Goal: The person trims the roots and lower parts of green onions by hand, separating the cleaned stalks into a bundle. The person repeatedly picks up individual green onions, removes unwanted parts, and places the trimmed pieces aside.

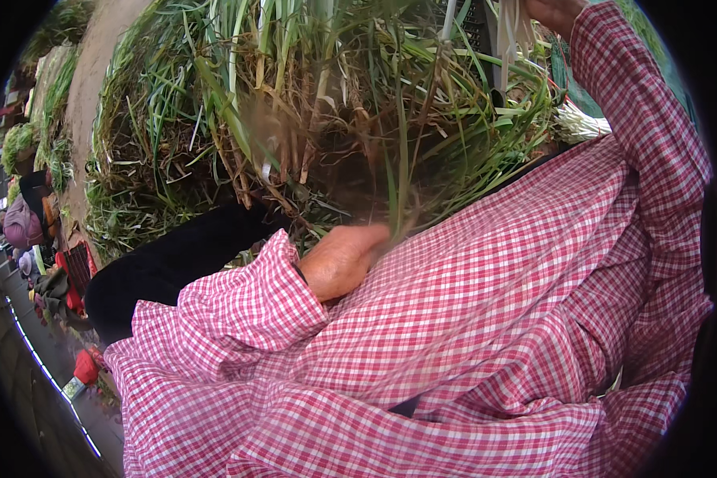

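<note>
My left hand (348,261) is low in front of my checked shirt, its fingers curled round the end of a long green leafy stalk (401,161); motion blur hides the fingertips. At the top right edge, my right hand (554,15) is partly cut off by the frame, with pale white stalks (509,36) hanging at its fingers. Between and beyond both hands lies a large heap of long-leaved green plants (173,89), with brown, stringy roots (310,131) towards me. A bundle of clean white stalks (579,124) rests beside my right sleeve.
A dark plastic crate (481,36) stands partly behind the plants at the top. My black-clad leg (173,263) lies along the heap's near left side. Farther left are more plant piles (54,101), a red crate (74,269) and several people, one in a pinkish hat (23,224).
</note>
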